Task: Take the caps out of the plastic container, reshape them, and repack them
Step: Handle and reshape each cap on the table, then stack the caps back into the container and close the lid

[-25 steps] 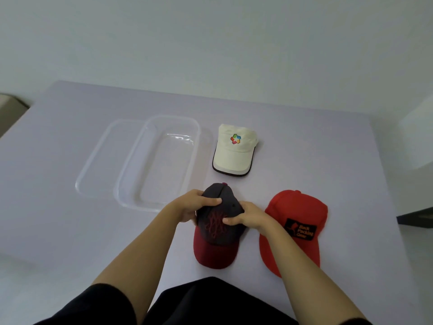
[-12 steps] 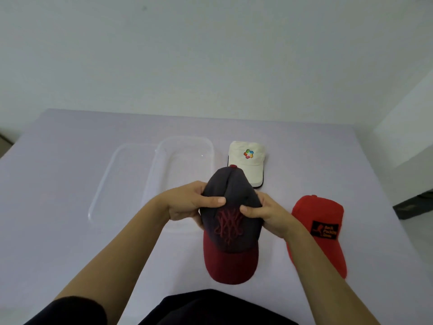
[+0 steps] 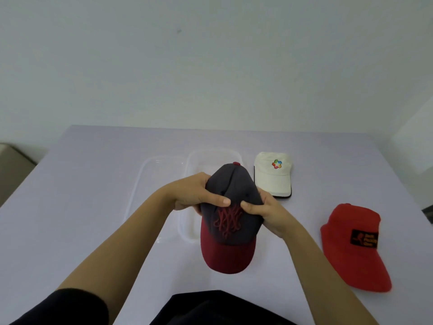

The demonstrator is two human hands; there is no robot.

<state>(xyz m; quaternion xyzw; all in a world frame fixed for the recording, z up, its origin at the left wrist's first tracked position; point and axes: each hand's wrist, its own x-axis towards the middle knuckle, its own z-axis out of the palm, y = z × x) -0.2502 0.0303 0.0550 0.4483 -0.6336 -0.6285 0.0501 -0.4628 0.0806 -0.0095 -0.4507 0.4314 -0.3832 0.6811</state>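
A dark grey cap with a maroon brim and red stitched logo is held up above the table. My left hand grips its crown from the left and my right hand from the right, thumbs pressed on the front panel. Behind it the clear plastic container lies on the table, partly hidden by the cap. A cream cap with a coloured logo sits to the container's right. A red cap with a black patch lies at the right.
The container's clear lid lies flat to the left of the container. The lilac table ends at a pale wall behind. A beige object stands beyond the table's left edge.
Both hands have lifted the dark grey cap off the table and toward the container. The view has tilted up, so more wall shows.
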